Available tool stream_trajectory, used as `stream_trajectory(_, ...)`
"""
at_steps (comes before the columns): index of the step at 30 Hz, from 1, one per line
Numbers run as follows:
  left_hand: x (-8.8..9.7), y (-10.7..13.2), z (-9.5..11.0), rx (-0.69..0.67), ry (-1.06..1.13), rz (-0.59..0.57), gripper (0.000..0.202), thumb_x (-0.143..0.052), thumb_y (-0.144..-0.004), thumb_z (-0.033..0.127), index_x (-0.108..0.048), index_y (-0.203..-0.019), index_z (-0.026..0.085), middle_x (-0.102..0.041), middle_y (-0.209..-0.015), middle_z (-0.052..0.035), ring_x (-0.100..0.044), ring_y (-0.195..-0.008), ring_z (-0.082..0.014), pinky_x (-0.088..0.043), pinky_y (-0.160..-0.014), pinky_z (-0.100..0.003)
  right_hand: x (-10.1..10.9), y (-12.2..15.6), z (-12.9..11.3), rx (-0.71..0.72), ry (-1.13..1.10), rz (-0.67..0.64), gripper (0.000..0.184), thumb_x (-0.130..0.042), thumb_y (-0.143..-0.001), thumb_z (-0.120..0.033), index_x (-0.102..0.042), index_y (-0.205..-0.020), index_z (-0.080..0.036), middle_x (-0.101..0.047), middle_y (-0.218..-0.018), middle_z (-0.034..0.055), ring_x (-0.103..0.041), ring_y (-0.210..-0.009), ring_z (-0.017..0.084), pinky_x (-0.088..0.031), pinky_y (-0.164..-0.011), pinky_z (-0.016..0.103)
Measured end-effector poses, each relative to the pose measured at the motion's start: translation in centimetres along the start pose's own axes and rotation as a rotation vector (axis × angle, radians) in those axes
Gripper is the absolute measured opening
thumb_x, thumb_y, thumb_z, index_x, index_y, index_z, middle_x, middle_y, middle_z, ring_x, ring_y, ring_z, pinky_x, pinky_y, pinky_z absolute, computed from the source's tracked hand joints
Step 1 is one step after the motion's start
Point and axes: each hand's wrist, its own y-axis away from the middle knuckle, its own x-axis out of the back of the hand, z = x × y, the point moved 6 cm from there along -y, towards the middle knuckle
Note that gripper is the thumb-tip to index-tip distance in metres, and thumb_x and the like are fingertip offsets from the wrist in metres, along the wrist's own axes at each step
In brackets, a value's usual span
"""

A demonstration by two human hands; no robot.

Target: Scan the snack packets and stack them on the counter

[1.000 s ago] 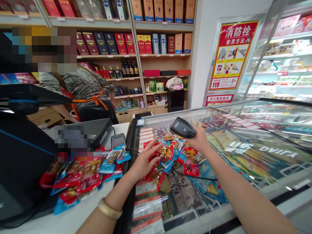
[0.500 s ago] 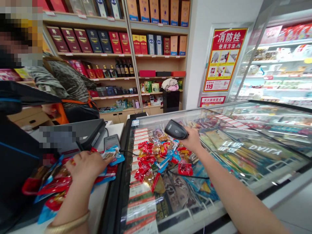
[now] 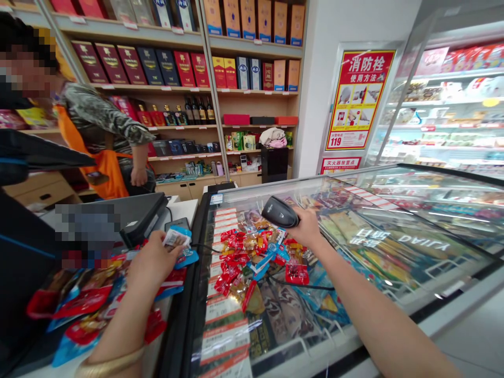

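Because the right hand (image 3: 308, 227) is wrapped round the scanner's (image 3: 279, 212) rear, its nose sits clear mid-frame; well apart, left of centre, the left hand (image 3: 151, 261) pinches a packet (image 3: 177, 239) edgewise, presumably leaving its face uncovered.

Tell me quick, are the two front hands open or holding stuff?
Left hand: closed on a small blue packet.
Right hand: closed around a black scanner.

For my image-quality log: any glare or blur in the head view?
Head view: reflections streak the clear glass freezer lid; head view: bright white display shelves look washed out; head view: print on the blue-and-white plastic packet in the left hand is unreadable.
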Motion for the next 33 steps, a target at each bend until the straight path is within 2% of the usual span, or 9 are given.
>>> stream_trajectory(3, -0.1, 0.3, 0.8, 0.061, 0.112, 0.106, 0.043, -0.073, -0.058, 0.045, -0.046, -0.086, 0.026, -0.062, -0.079, -0.0046, -0.067, -0.078, -0.0314, -0.052, -0.070, -0.044, 0.3, 0.0, -0.3, -0.015, 0.005, 0.021, 0.019, -0.069, -0.074, -0.040, -0.070, -0.080, -0.022, -0.076, -0.082, 0.0059, -0.068, -0.079, 0.024, -0.037, -0.074, 0.032)
stream_trajectory(5, -0.8, 0.8, 1.4, 0.108, 0.295, 0.113, 0.047, -0.072, -0.058, 0.044, -0.048, -0.094, 0.025, -0.064, -0.086, -0.0041, -0.067, -0.075, -0.0261, -0.054, -0.064, -0.039, 0.6, -0.1, -0.7, -0.020, 0.007, 0.028, 0.019, -0.068, -0.075, -0.041, -0.068, -0.077, -0.022, -0.075, -0.080, 0.0055, -0.067, -0.077, 0.024, -0.035, -0.072, 0.032)
stream_trajectory(7, -1.6, 1.4, 2.2, 0.098, 0.372, 0.096, 0.048, -0.071, -0.059, 0.044, -0.050, -0.097, 0.024, -0.065, -0.088, -0.0032, -0.066, -0.071, -0.0233, -0.054, -0.060, -0.036, 0.9, -0.1, -1.4, -0.006, -0.009, 0.021, 0.019, -0.068, -0.075, -0.041, -0.068, -0.077, -0.022, -0.075, -0.079, 0.0054, -0.066, -0.078, 0.024, -0.033, -0.072, 0.032)
stream_trajectory(12, -2.1, 2.8, 4.9, -0.218, 0.153, 0.151, 0.030, -0.068, -0.065, 0.040, -0.056, -0.086, 0.023, -0.065, -0.082, -0.0018, -0.066, -0.078, -0.0219, -0.055, -0.073, -0.035, 1.1, 0.2, -4.3, 0.085, -0.081, -0.090, 0.021, -0.071, -0.072, -0.037, -0.071, -0.086, -0.022, -0.076, -0.085, 0.0040, -0.065, -0.082, 0.022, -0.029, -0.078, 0.034)
stream_trajectory(15, -2.7, 3.5, 5.9, -0.346, 0.077, 0.156, 0.024, -0.064, -0.071, 0.040, -0.057, -0.086, 0.023, -0.065, -0.083, -0.0026, -0.064, -0.076, -0.0212, -0.054, -0.070, -0.034, 0.7, 0.6, -5.8, 0.114, -0.112, -0.158, 0.022, -0.072, -0.071, -0.034, -0.072, -0.090, -0.022, -0.076, -0.086, 0.0029, -0.065, -0.083, 0.021, -0.026, -0.081, 0.035)
stream_trajectory(19, -3.5, 4.2, 6.9, -0.462, 0.032, 0.141, 0.019, -0.062, -0.076, 0.038, -0.058, -0.087, 0.022, -0.064, -0.082, -0.0034, -0.063, -0.074, -0.0211, -0.053, -0.068, -0.033, 0.3, 0.9, -6.8, 0.121, -0.130, -0.210, 0.017, -0.072, -0.070, -0.031, -0.070, -0.084, -0.022, -0.076, -0.084, 0.0023, -0.065, -0.084, 0.021, -0.025, -0.082, 0.035)
stream_trajectory(25, -3.9, 4.6, 7.4, -0.512, -0.009, 0.133, 0.017, -0.061, -0.078, 0.035, -0.059, -0.088, 0.022, -0.064, -0.083, -0.0040, -0.064, -0.074, -0.0213, -0.052, -0.067, -0.033, 0.0, 1.0, -7.2, 0.135, -0.104, -0.264, 0.019, -0.072, -0.074, -0.038, -0.069, -0.083, -0.022, -0.075, -0.084, 0.0030, -0.065, -0.086, 0.021, -0.024, -0.080, 0.034)
stream_trajectory(33, -3.9, 4.7, 7.4, -0.438, 0.013, 0.100, 0.018, -0.062, -0.077, 0.036, -0.059, -0.088, 0.023, -0.066, -0.085, -0.0043, -0.065, -0.079, -0.0221, -0.053, -0.073, -0.034, 0.0, 0.9, -6.9, 0.131, -0.095, -0.237, 0.016, -0.071, -0.073, -0.035, -0.070, -0.084, -0.024, -0.076, -0.083, 0.0025, -0.066, -0.084, 0.021, -0.028, -0.081, 0.034)
